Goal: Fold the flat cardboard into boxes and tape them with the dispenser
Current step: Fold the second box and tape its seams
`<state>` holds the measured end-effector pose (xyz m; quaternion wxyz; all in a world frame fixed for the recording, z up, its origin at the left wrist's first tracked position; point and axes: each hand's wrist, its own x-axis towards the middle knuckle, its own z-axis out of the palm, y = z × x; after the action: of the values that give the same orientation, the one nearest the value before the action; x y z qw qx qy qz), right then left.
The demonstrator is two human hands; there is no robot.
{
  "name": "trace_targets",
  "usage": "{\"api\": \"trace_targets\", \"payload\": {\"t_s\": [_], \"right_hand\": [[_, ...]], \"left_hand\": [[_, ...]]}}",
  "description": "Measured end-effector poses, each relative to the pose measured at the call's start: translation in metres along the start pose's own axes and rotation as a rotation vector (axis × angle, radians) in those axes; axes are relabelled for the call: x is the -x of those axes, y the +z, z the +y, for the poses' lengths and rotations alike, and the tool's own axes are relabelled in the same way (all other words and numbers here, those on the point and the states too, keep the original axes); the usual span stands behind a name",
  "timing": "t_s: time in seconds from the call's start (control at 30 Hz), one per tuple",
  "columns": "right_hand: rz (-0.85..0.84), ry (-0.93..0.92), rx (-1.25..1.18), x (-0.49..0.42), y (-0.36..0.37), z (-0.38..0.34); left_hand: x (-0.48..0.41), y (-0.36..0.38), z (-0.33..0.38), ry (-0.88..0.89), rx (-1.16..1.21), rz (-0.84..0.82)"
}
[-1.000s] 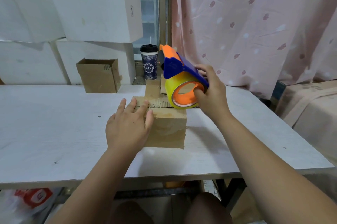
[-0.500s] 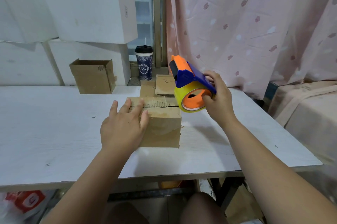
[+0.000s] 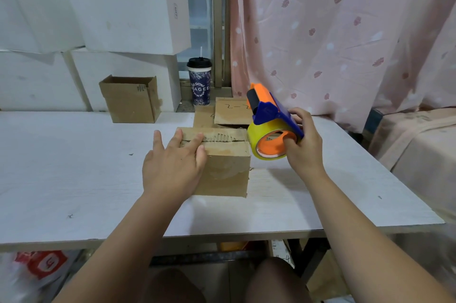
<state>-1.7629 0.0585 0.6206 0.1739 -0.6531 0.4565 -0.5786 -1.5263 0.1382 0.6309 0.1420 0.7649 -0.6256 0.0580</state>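
Observation:
A small folded cardboard box (image 3: 225, 169) stands on the white table (image 3: 74, 179), its top flaps closed with a ragged seam. My left hand (image 3: 174, 164) lies flat on the box's top left part, fingers straight across the seam. My right hand (image 3: 304, 144) grips a blue and orange tape dispenser (image 3: 269, 125) with a yellow tape roll, held in the air just off the box's right top edge. Flat cardboard pieces (image 3: 229, 112) with handwriting lie behind the box.
An open brown box (image 3: 130, 99) stands at the back of the table. A dark lidded cup (image 3: 199, 83) with a straw sits beside stacked white boxes (image 3: 123, 6). A pink curtain (image 3: 345, 31) hangs at the right. The table's front edge is near my knees.
The dispenser has moved rightwards and down, from over the box's top seam to just beyond its right edge. My left hand stays pressed on the box.

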Motion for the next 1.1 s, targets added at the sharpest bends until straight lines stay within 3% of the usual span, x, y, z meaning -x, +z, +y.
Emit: {"api": "trace_targets", "payload": {"t_s": [0.37, 0.77, 1.1], "right_hand": [[0.065, 0.038, -0.036, 0.019, 0.001, 0.004], [-0.081, -0.051, 0.177, -0.009, -0.023, -0.017], [-0.075, 0.078, 0.013, 0.028, -0.005, 0.019]], "left_hand": [[0.002, -0.003, 0.003, -0.022, 0.018, 0.009], [0.002, -0.002, 0.004, -0.033, 0.026, 0.025], [0.004, -0.002, 0.008, -0.029, 0.034, 0.045]]}}
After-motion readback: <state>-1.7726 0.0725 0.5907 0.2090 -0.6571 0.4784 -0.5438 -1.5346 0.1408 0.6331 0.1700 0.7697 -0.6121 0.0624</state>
